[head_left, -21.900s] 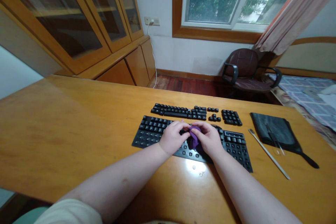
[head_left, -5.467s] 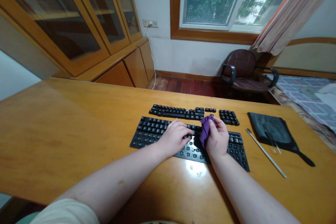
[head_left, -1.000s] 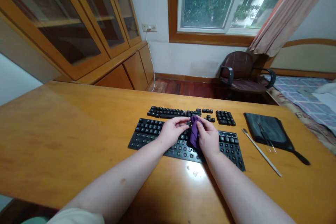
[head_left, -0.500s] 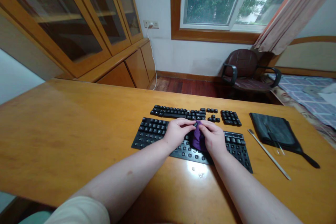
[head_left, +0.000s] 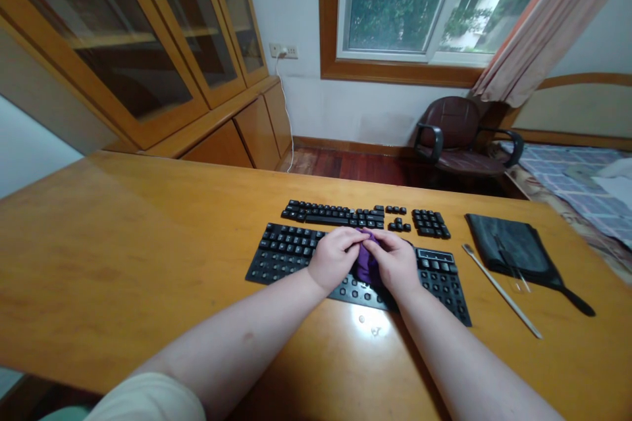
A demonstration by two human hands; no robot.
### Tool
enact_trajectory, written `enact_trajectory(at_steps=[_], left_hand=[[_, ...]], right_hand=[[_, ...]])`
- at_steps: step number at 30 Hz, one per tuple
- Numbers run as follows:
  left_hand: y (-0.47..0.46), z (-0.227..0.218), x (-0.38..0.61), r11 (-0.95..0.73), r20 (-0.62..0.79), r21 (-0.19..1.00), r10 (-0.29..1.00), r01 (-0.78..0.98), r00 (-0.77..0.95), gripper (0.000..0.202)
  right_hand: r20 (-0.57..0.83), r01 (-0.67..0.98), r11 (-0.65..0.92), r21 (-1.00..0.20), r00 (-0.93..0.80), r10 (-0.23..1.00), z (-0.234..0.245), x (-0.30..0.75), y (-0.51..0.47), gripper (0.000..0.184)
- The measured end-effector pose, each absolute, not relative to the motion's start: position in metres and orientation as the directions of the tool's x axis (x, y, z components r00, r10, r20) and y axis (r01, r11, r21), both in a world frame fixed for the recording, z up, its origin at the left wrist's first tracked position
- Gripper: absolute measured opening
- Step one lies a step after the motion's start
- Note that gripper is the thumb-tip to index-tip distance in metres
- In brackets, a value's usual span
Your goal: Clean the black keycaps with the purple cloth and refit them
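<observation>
My left hand (head_left: 336,258) and my right hand (head_left: 397,262) meet fingertip to fingertip above a black keyboard (head_left: 281,255). Between them hangs a purple cloth (head_left: 366,268), pinched by my right thumb and fingers. The left fingertips are closed at the top of the cloth, on a small dark keycap that the fingers now hide. Upper rows of the keyboard still carry caps, while its lower rows show bare switch posts. Loose black keycaps (head_left: 330,213) lie in rows behind it, with a number-pad block (head_left: 430,223) at their right.
To the right a dark folded cloth pouch (head_left: 513,243) carries a wire keycap puller (head_left: 511,263). A thin pale brush (head_left: 502,291) lies beside it. Glass cabinets (head_left: 178,26) stand left behind the wooden desk (head_left: 123,230); a chair (head_left: 457,131) stands beyond its far edge.
My left fingers have closed further over the cloth's top, covering the dark keycap seen earlier. Both hands remain over the keyboard, and the camera view has shifted slightly.
</observation>
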State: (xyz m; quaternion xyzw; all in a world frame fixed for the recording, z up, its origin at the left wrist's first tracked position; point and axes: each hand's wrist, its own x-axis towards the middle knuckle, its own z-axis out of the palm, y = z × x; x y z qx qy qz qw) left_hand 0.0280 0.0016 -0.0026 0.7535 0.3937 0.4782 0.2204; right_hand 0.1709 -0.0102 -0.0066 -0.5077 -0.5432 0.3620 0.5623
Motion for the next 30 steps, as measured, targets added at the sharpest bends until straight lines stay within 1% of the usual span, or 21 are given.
enact_trajectory(at_steps=[2, 5, 9, 12, 16, 19, 22, 25, 27, 30], left_hand=[[0.002, -0.002, 0.028, -0.589, 0.545, 0.705, 0.806, 0.394, 0.23, 0.021], [0.001, -0.002, 0.029, -0.58, 0.542, 0.707, 0.812, 0.404, 0.216, 0.018], [0.0, -0.001, 0.029, -0.59, 0.557, 0.689, 0.802, 0.42, 0.214, 0.024], [-0.001, -0.001, 0.029, -0.608, 0.574, 0.676, 0.789, 0.416, 0.221, 0.026], [-0.003, 0.001, 0.031, -0.61, 0.573, 0.683, 0.789, 0.403, 0.223, 0.017], [-0.004, 0.002, 0.032, -0.604, 0.568, 0.686, 0.793, 0.404, 0.221, 0.012], [-0.003, 0.001, 0.031, -0.563, 0.536, 0.717, 0.822, 0.41, 0.192, 0.012], [0.002, -0.002, 0.03, -0.478, 0.466, 0.789, 0.875, 0.386, 0.129, 0.011], [0.006, -0.004, 0.029, -0.438, 0.425, 0.83, 0.898, 0.344, 0.117, 0.012], [0.009, -0.005, 0.028, -0.432, 0.407, 0.847, 0.902, 0.311, 0.145, 0.015]], right_hand=[[0.249, 0.156, 0.226, -0.962, 0.151, 0.957, -0.006, 0.171, -0.011, 0.014], [0.251, 0.17, 0.224, -0.96, 0.156, 0.955, -0.005, 0.172, -0.011, 0.015], [0.261, 0.201, 0.237, -0.951, 0.108, 0.959, -0.006, 0.173, -0.011, 0.016], [0.253, 0.211, 0.223, -0.952, 0.128, 0.959, -0.005, 0.173, -0.011, 0.014], [0.217, 0.167, 0.193, -0.967, 0.147, 0.965, -0.003, 0.172, -0.012, 0.014], [0.233, 0.168, 0.212, -0.963, 0.118, 0.965, -0.003, 0.172, -0.012, 0.015], [0.279, 0.218, 0.255, -0.942, 0.084, 0.957, -0.006, 0.174, -0.011, 0.016], [0.32, 0.238, 0.3, -0.924, 0.045, 0.947, -0.009, 0.175, -0.009, 0.026], [0.317, 0.229, 0.301, -0.926, 0.035, 0.948, -0.012, 0.176, -0.007, 0.03], [0.272, 0.212, 0.253, -0.944, 0.067, 0.96, -0.016, 0.177, -0.006, 0.027]])
